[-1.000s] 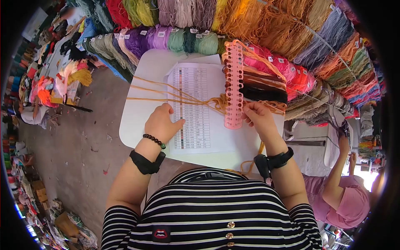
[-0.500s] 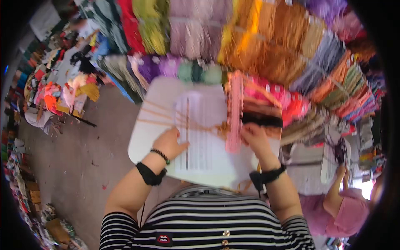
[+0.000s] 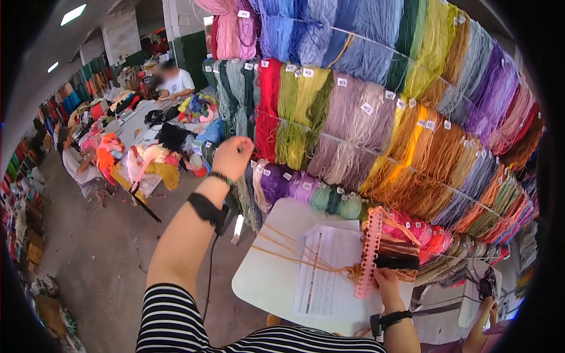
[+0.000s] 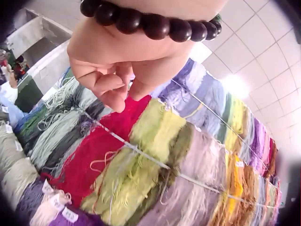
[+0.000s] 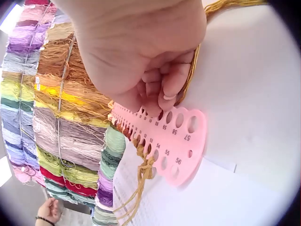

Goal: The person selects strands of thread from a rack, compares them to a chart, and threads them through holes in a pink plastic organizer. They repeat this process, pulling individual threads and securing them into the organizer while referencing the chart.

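My left hand (image 3: 232, 157) is raised in front of the hanging thread skeins, fingers loosely curled with nothing in them. In the left wrist view its fingertips overlap the red skein (image 4: 113, 146), beside a lime-green skein (image 4: 155, 134). My right hand (image 3: 388, 282) pinches the long edge of a pink numbered thread holder (image 3: 369, 253) by its near end. Brown, black and orange threads (image 3: 397, 261) run from the holder's right side. Tan strands (image 3: 300, 253) knotted through one hole trail left across a printed chart (image 3: 326, 288). The right wrist view shows fingertips at the holder's holes (image 5: 179, 120).
The white table (image 3: 265, 288) stands below a rack of labelled skeins in many colours (image 3: 365, 112). Purple and green skeins (image 3: 276, 183) line its back edge. Farther left, people work at a table (image 3: 132, 120) heaped with thread. Another person's hands (image 3: 485, 309) are at lower right.
My left hand has lifted off from over the chart and reached up and left to the rack. The head view has turned up and left. My right hand stays at the pink holder.
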`<state>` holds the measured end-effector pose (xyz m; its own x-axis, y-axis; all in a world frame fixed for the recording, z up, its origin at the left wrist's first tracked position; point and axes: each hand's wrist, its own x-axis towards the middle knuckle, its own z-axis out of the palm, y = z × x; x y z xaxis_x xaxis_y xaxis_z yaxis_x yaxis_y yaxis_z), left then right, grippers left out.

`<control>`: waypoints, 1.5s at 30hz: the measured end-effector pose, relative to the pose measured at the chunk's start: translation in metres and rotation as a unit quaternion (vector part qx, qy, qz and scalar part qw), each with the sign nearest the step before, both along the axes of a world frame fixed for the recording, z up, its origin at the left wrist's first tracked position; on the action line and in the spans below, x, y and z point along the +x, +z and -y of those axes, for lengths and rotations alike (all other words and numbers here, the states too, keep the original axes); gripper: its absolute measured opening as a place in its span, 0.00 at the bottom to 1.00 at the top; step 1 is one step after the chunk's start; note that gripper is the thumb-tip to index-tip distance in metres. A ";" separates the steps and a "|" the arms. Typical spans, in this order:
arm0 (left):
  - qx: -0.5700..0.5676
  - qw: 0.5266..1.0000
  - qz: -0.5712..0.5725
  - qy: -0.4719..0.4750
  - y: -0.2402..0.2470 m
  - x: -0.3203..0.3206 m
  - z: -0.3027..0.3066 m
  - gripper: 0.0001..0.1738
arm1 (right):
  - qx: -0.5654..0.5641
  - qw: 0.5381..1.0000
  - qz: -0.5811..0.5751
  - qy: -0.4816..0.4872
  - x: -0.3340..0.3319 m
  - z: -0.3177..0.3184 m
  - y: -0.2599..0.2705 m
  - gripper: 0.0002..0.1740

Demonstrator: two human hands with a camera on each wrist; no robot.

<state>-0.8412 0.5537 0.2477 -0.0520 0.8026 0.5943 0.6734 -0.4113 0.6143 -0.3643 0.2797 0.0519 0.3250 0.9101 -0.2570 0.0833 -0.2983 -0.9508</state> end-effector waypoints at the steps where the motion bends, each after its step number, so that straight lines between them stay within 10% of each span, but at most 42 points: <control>1: -0.034 0.997 0.068 -0.002 0.015 -0.003 -0.012 0.12 | 0.000 1.000 0.008 -0.003 0.000 -0.001 -0.001 0.09; 15: 0.126 0.983 0.089 0.101 0.071 -0.003 -0.168 0.12 | -0.018 0.997 0.051 -0.052 -0.013 -0.005 0.000 0.08; 40: 0.030 0.938 0.342 -0.043 0.066 -0.014 -0.186 0.11 | -0.015 0.997 0.052 -0.063 -0.014 -0.007 -0.004 0.07; 45: 0.101 0.976 0.174 0.087 0.068 -0.005 -0.184 0.15 | -0.008 0.997 0.031 -0.070 -0.013 -0.007 -0.008 0.07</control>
